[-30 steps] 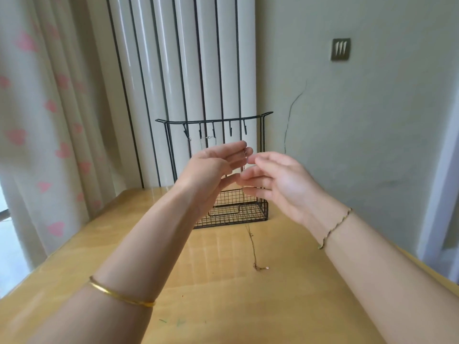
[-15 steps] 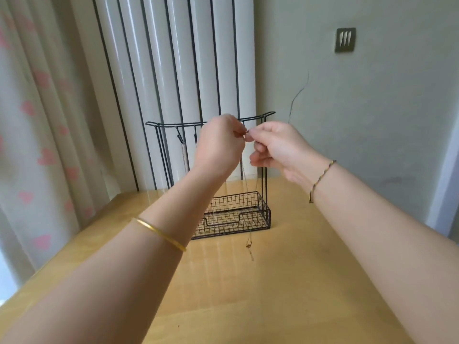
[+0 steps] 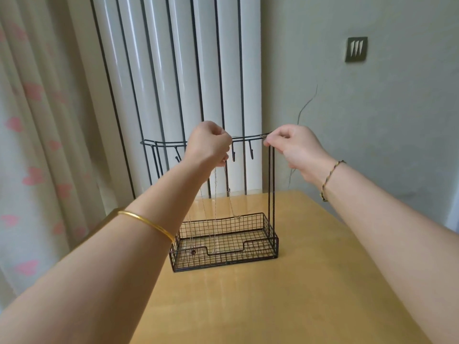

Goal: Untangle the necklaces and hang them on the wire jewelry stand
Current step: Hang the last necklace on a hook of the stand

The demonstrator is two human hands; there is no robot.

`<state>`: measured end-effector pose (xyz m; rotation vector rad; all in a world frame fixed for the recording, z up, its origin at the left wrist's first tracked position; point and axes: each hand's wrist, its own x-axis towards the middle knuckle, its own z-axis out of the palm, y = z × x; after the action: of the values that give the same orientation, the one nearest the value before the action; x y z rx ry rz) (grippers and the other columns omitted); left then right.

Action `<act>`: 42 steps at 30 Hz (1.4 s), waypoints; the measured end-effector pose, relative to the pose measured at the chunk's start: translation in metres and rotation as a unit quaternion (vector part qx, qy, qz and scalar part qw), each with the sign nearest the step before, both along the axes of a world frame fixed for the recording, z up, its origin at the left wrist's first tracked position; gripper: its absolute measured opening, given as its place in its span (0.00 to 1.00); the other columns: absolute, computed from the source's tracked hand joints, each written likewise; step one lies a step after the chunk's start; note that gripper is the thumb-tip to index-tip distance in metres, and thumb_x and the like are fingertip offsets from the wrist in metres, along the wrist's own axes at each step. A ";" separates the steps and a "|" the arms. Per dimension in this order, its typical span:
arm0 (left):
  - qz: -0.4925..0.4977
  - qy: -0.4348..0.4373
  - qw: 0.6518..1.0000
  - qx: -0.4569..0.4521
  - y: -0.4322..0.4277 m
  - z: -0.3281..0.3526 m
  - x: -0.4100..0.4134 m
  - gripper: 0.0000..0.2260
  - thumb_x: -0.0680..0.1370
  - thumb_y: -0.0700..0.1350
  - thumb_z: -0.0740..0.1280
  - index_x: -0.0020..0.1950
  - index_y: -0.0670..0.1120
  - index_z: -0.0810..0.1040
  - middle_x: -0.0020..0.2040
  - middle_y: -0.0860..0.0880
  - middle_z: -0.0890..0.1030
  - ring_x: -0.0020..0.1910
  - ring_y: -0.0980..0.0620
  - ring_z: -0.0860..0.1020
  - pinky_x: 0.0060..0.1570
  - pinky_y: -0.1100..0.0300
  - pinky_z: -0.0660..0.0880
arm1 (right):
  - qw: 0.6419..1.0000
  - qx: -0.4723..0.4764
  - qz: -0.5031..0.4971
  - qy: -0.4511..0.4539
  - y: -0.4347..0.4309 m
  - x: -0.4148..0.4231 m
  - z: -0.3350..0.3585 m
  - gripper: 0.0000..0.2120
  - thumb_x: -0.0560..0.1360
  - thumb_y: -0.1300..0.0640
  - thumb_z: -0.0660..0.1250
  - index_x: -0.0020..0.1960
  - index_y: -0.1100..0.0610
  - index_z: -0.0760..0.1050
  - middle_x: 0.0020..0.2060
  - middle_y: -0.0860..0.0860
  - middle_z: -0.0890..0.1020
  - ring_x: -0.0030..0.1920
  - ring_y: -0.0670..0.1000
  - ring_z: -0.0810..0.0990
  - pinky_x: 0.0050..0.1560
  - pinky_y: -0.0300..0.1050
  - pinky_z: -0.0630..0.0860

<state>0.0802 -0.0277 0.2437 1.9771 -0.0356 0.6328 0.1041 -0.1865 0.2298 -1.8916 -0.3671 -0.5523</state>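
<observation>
Black wire jewelry stand sits upright on a wooden table, near its far edge. Both hands are up at the stand's top rail. L hand is a closed fist in front of the rail's middle, fingers curled in tight, w/ the necklace dropping from under it: thin pale chain strands hang down inside the stand & reach the mesh basket at the stand's base. How many strands, or whether they're still knotted, can't tell – too fine. R hand is at the rail's right end, just above the stand's right uprights, thumb & forefinger pinched on a tiny shiny bit of chain – other fingers curled under. Can't see a strand running btwn the two hands. Two short hooks under the rail, btwn the hands, hang bare. Gold bangle on the left forearm, in front of the stand's left side; braided bracelet on the right wrist, to the stand's right. Behind the stand, a white ribbed radiator; left of the stand, a pale curtain w/ pink hearts; up & right of the stand, a small plate on the wall.
</observation>
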 end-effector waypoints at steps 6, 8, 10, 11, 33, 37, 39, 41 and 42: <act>-0.026 -0.005 0.998 0.048 0.006 -0.008 0.002 0.04 0.77 0.45 0.67 0.48 0.46 0.80 0.35 0.53 0.75 0.31 0.56 0.70 0.34 0.64 0.70 | 0.999 -0.028 -0.019 -0.018 0.003 0.014 0.000 0.09 0.76 0.58 0.65 0.48 0.63 0.80 0.38 0.49 0.79 0.37 0.45 0.72 0.36 0.39 0.66; -0.030 -0.008 0.998 0.049 0.008 -0.011 0.002 0.04 0.77 0.46 0.68 0.48 0.46 0.80 0.34 0.54 0.74 0.31 0.57 0.69 0.32 0.65 0.68 | 0.999 -0.034 -0.029 -0.015 0.004 0.017 0.000 0.09 0.76 0.58 0.66 0.49 0.63 0.80 0.44 0.52 0.81 0.46 0.48 0.76 0.45 0.40 0.68; -0.031 -0.004 0.999 0.043 0.011 -0.012 0.005 0.04 0.77 0.44 0.68 0.47 0.45 0.81 0.32 0.51 0.72 0.29 0.54 0.67 0.33 0.63 0.67 | 0.999 -0.037 -0.033 -0.012 0.004 0.020 -0.001 0.09 0.76 0.58 0.66 0.49 0.64 0.80 0.42 0.50 0.80 0.48 0.49 0.76 0.48 0.39 0.67; -0.031 0.000 0.999 0.041 0.012 -0.012 0.006 0.04 0.77 0.44 0.67 0.47 0.44 0.80 0.32 0.50 0.72 0.30 0.53 0.67 0.33 0.63 0.66 | 0.998 -0.041 -0.035 -0.012 0.004 0.021 -0.001 0.08 0.76 0.59 0.66 0.49 0.64 0.80 0.39 0.48 0.78 0.47 0.49 0.75 0.47 0.39 0.67; 0.096 -0.054 0.991 0.079 0.027 -0.012 0.032 0.05 0.78 0.38 0.64 0.45 0.44 0.79 0.35 0.51 0.77 0.30 0.56 0.75 0.28 0.64 0.72 | 0.964 -0.201 -0.157 -0.070 0.018 0.040 0.007 0.09 0.76 0.63 0.61 0.43 0.53 0.78 0.42 0.52 0.82 0.46 0.57 0.81 0.46 0.47 0.78; 0.117 -0.057 0.984 0.123 0.030 -0.017 0.034 0.07 0.77 0.36 0.63 0.44 0.44 0.80 0.37 0.50 0.78 0.32 0.52 0.75 0.35 0.60 0.74 | 0.930 -0.274 -0.224 -0.099 0.021 0.042 0.005 0.10 0.76 0.62 0.61 0.46 0.52 0.80 0.47 0.51 0.82 0.48 0.57 0.79 0.39 0.41 0.69; 0.134 -0.055 0.978 0.147 0.031 -0.019 0.035 0.08 0.76 0.36 0.62 0.44 0.44 0.80 0.40 0.47 0.80 0.36 0.47 0.76 0.40 0.56 0.77 | 0.920 -0.290 -0.237 -0.116 0.022 0.045 0.004 0.10 0.76 0.62 0.61 0.47 0.53 0.80 0.47 0.52 0.82 0.50 0.57 0.78 0.39 0.42 0.69; 0.160 -0.048 0.970 0.176 0.031 -0.020 0.037 0.09 0.76 0.36 0.62 0.44 0.46 0.81 0.41 0.46 0.82 0.40 0.44 0.79 0.40 0.54 0.77 | 0.911 -0.304 -0.246 -0.131 0.023 0.047 0.001 0.10 0.76 0.63 0.61 0.48 0.53 0.80 0.46 0.53 0.83 0.52 0.57 0.77 0.41 0.42 0.69; 0.177 -0.047 0.964 0.195 0.031 -0.020 0.038 0.10 0.75 0.37 0.62 0.43 0.49 0.81 0.41 0.46 0.82 0.43 0.44 0.79 0.40 0.54 0.77 | 0.908 -0.310 -0.248 -0.137 0.023 0.048 0.000 0.10 0.76 0.63 0.61 0.48 0.54 0.81 0.46 0.53 0.83 0.53 0.57 0.76 0.41 0.43 0.69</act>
<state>0.1186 0.0034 0.2237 2.3569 0.1485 1.0131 0.1522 -0.1633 0.2298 -2.5530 -0.2523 -1.1545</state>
